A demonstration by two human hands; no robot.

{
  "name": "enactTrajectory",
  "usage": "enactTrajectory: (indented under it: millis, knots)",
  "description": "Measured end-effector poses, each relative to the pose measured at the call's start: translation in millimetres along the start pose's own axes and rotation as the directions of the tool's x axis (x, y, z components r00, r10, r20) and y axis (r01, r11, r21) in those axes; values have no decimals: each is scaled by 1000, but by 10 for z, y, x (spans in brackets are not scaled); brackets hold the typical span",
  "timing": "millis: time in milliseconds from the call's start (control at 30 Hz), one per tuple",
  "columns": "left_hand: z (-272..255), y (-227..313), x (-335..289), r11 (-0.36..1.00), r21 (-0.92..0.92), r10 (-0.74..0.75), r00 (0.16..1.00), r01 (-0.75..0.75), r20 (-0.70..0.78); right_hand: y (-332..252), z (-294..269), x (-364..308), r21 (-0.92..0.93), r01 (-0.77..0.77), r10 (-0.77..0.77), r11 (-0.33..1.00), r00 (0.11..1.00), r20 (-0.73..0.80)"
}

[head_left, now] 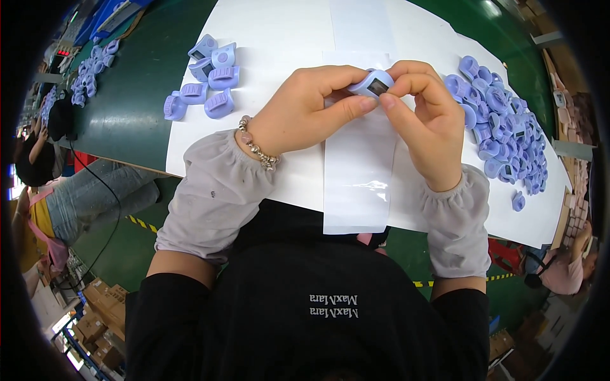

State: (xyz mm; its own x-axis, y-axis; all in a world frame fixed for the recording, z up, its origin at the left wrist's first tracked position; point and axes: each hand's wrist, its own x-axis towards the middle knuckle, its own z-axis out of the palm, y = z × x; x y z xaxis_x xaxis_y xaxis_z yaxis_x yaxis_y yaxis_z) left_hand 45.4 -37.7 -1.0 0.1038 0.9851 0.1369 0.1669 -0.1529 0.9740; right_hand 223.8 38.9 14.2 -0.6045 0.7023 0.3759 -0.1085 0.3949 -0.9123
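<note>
Between my two hands, above the white-covered table, is a small lilac plastic device (368,83) with a dark display window. My left hand (321,105) pinches its left end between thumb and forefinger. At its right end, the thumb and forefinger of my right hand (424,108) press close against it. Both hands are closed on the one device. To the left lies a small group of similar lilac devices (223,76), some with a ribbed part facing up. A large heap of them (499,120) covers the right side of the table.
A clear plastic strip (356,190) runs down the middle of the white sheet (292,181). More lilac pieces (93,71) lie on the green table at far left, near a blue tray (117,16). Other people sit at both sides; cardboard boxes (105,308) stand at lower left.
</note>
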Motion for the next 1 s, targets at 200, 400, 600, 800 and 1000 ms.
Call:
enactTrajectory:
  millis: [200,400,600,800,1000]
  knots:
    - [3,33,1,1000,16,-22,1000,22,0,9,7,6,-8,12,-12,1000,1000,-9]
    - [16,20,9,999,48,-4,1000,5,-19,17,5,-4,-65,-22,17,998,998,-66]
    - [9,65,17,979,147,140,990,-138,-3,-115,-56,-9,-83,-227,233,970,970,68]
    - [102,141,-49,972,119,216,971,-203,-102,-241,-72,-35,-245,-59,96,968,985,142]
    - [-649,328,-319,500,856,256,921,134,-294,-230,-782,-106,-783,-198,-169,589,918,-360]
